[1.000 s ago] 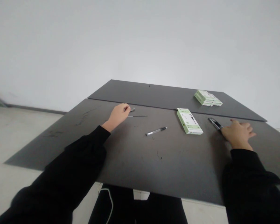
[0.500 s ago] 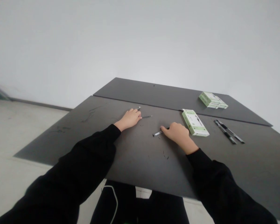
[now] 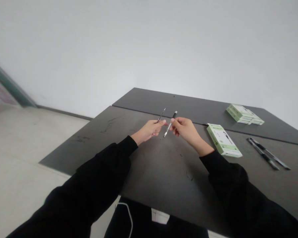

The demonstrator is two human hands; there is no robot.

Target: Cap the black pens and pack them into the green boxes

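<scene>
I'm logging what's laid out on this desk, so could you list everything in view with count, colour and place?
pen refill: 1, thin and dark, held in the left hand above the table.
pen barrel: 1, clear with a black end, held in the right hand.
box: 1, light green, on the table right of the hands.
stack of boxes: 1, light green, far right.
pens: 2, black, right of the single box.
table: 1, dark grey.
left hand: closed on the refill.
right hand: closed on the barrel.

The print on the green boxes (image 3: 223, 139) is too small to read. The surface (image 3: 144, 165) runs off the right edge. Fingers of both hands hide the middle of each pen part.
</scene>
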